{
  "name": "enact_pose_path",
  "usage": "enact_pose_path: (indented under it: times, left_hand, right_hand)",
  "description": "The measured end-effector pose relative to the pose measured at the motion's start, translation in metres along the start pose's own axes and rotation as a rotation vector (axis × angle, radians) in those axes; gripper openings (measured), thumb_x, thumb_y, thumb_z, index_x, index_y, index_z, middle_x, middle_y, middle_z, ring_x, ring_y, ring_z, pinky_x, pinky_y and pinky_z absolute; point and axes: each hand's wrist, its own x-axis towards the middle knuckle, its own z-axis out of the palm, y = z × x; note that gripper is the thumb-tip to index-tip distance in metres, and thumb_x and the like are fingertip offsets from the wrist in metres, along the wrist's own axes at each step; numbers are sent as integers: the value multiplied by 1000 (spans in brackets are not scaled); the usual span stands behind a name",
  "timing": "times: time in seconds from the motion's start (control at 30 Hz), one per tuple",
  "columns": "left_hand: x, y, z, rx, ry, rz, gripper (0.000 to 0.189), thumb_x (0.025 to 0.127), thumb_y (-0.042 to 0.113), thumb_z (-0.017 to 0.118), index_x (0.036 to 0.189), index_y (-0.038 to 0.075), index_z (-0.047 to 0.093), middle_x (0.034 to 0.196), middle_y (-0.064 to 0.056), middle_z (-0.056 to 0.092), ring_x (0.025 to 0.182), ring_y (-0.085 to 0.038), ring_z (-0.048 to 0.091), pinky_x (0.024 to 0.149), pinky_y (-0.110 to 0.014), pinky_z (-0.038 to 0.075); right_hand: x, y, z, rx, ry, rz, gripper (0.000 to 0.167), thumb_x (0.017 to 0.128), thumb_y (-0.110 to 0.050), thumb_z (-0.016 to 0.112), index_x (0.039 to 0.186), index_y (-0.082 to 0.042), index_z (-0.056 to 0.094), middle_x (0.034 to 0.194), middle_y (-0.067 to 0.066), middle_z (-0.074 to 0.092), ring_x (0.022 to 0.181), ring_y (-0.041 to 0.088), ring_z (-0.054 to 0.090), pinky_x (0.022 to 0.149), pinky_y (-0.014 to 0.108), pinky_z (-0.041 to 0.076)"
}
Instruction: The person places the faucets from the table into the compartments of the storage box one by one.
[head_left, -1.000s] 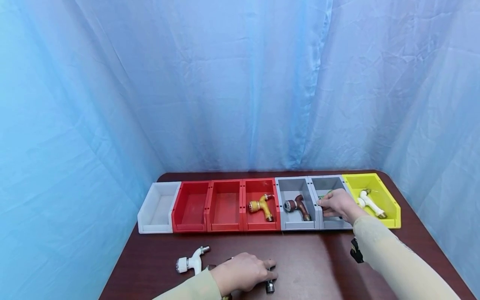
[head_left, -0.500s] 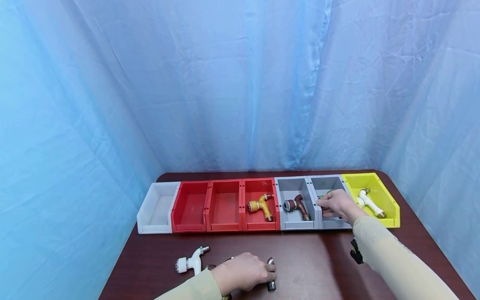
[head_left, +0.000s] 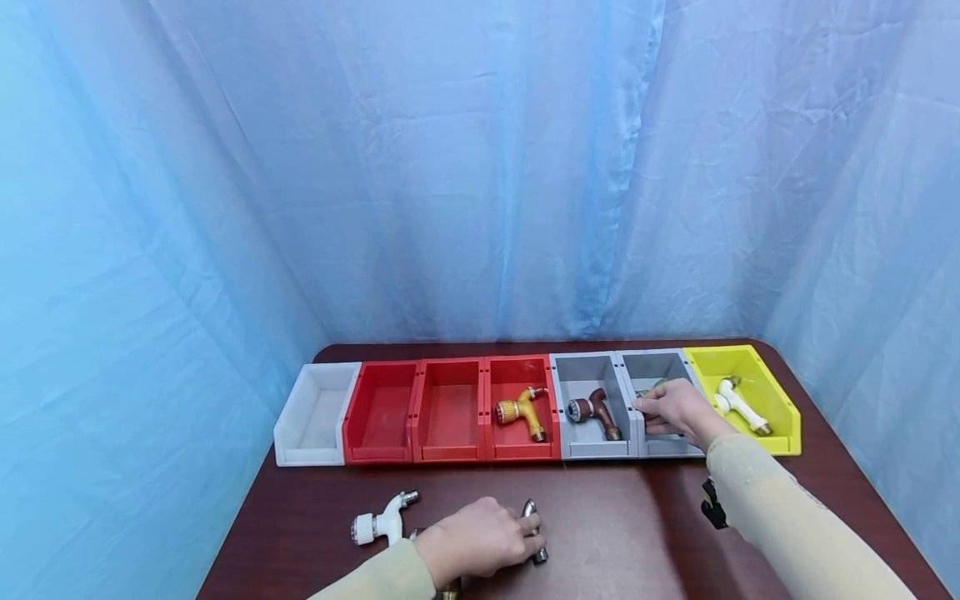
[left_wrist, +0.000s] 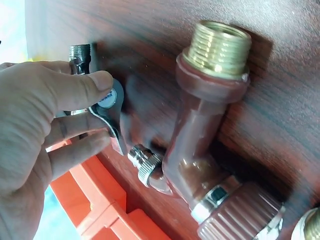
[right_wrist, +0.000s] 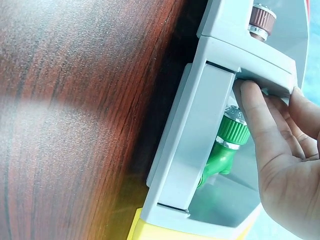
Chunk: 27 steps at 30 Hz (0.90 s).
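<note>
My left hand (head_left: 480,537) holds a dark chrome faucet (head_left: 540,552) low over the table front. In the left wrist view the thumb and fingers pinch it about its flat lever handle (left_wrist: 107,100); the threaded end (left_wrist: 80,51) points away. A brown faucet (left_wrist: 195,140) with a brass thread lies beside that hand. At the right grey bin (right_wrist: 195,135), my right hand (head_left: 678,408) reaches in with fairly straight fingers, tips against its side wall. Below those fingers a green faucet (right_wrist: 230,135) lies in the bin, not held.
A white faucet (head_left: 386,523) lies left of my left hand. Bins form a row at the back: white (head_left: 309,457), several red (head_left: 450,454), grey (head_left: 600,450) and yellow (head_left: 783,437). Yellow (head_left: 525,412), brown (head_left: 596,412) and white (head_left: 738,404) faucets lie in separate bins.
My left fingers have closed onto the dark chrome faucet, and it has shifted slightly left and away from me. My right hand stays at the grey bin.
</note>
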Motion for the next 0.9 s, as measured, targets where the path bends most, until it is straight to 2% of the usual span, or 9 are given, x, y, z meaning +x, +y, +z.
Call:
enact_pose_path:
  times: [0.17,0.4,0.53,0.7,0.9]
  left_hand:
    - [-4,-3,-1,3,18,-15,41,97,28,72,138,31,64,135,11,62,103,-1,66,70,-15,54]
    - [-11,-9,-5,58,58,-69,43,95,25,75,136,31,63,135,9,63,98,-5,67,63,-18,54]
    - [-15,-16,-8,35,69,-97,48,94,25,76,139,30,62,139,7,63,103,-8,68,72,-19,58]
    - [-20,-25,-13,61,116,-138,51,92,25,79,141,28,63,139,5,64,107,-10,69,78,-22,59]
    - [-26,-35,-20,-10,105,-224,61,87,28,83,144,28,60,142,4,62,108,-10,69,81,-21,59]
  right_hand:
    - [0,0,0,2,1,-4,28,102,-17,65,114,8,65,96,14,70,77,20,73,81,44,62]
    - [-1,2,0,6,6,-13,29,101,-17,65,115,9,65,95,14,70,77,20,73,79,43,63]
    - [0,3,0,12,5,-13,31,102,-16,65,118,10,65,95,14,70,77,20,73,79,43,63]
    - [0,3,1,13,5,-13,31,102,-16,65,119,10,65,96,15,70,78,19,73,79,42,63]
    - [-1,3,1,10,7,-10,32,102,-18,65,118,9,65,96,15,71,77,20,73,79,42,63]
